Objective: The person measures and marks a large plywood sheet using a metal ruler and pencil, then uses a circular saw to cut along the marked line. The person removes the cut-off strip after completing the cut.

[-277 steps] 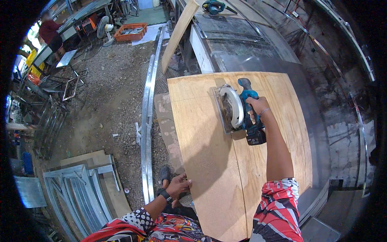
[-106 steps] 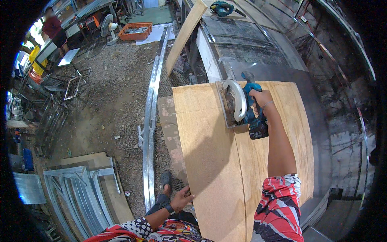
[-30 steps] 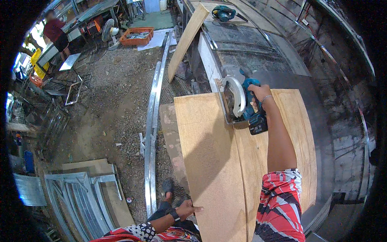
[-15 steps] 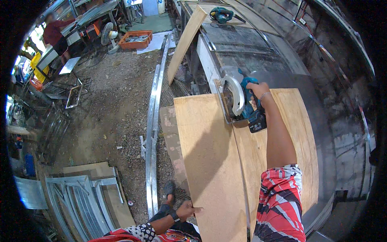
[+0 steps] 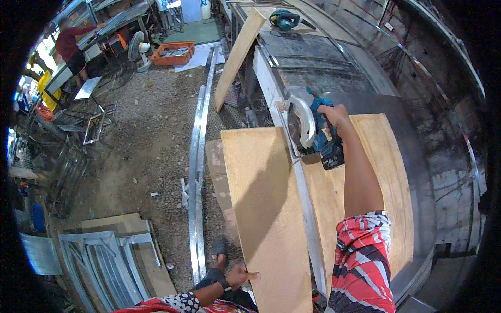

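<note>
Head view. Our right hand (image 5: 334, 113) is closed around the handle of a teal circular saw (image 5: 313, 133), which sits at the far end of a plywood sheet (image 5: 261, 208), at about one o'clock from the picture's centre. The sheet lies flat on a metal-topped table (image 5: 417, 156) and is already parted along its length: a narrow gap runs from the saw back toward us, with the left strip at six o'clock and the right piece (image 5: 386, 172) at three o'clock under our forearm. Our left hand (image 5: 241, 275), at six o'clock, rests with fingers curled on the near left edge of the left strip, gripping it lightly. A wristwatch (image 5: 224, 284) shows on that wrist. At twelve o'clock a loose board (image 5: 237, 55) leans against the table, and a second teal power tool (image 5: 284, 20) lies on the tabletop beyond it. Long metal rails (image 5: 197, 172) lie on the gravel floor at nine o'clock. A person in a red top (image 5: 70, 44) stands at ten o'clock, well apart from us.
</note>
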Demonstrator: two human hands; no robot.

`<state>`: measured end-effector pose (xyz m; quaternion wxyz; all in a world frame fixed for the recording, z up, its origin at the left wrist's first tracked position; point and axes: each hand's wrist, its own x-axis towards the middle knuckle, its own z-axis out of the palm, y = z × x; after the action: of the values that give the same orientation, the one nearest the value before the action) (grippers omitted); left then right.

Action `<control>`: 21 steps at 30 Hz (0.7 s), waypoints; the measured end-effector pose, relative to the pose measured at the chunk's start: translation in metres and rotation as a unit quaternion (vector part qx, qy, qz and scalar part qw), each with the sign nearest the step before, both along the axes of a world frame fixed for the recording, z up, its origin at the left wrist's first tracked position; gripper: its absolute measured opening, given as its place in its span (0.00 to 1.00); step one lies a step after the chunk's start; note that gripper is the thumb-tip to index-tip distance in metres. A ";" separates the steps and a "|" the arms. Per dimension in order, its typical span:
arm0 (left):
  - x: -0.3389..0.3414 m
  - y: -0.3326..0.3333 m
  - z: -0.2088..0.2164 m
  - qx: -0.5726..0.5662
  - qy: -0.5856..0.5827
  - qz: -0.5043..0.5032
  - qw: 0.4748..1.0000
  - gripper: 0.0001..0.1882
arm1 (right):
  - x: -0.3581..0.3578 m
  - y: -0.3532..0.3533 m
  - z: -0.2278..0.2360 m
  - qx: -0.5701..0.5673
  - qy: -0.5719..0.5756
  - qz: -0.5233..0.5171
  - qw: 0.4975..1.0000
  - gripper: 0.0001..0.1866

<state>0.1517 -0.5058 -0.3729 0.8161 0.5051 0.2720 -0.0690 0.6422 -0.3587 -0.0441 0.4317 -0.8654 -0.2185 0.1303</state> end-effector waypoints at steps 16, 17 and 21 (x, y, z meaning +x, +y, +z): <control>0.023 0.065 -0.076 0.086 0.015 0.240 0.967 0.12 | 0.033 -0.012 -0.020 -0.017 -0.056 -0.006 0.998 0.19; 0.029 0.075 -0.096 0.071 0.008 0.268 0.961 0.11 | 0.033 -0.011 -0.019 -0.021 -0.044 -0.008 0.999 0.20; 0.060 0.139 -0.094 0.260 0.123 0.227 0.930 0.13 | 0.061 -0.042 -0.034 -0.045 -0.031 -0.023 0.998 0.24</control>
<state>0.2121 -0.3667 -0.4669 0.6103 0.6118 0.4863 0.1296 0.7036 -0.4005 -0.0782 0.3880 -0.8924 -0.2060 0.1031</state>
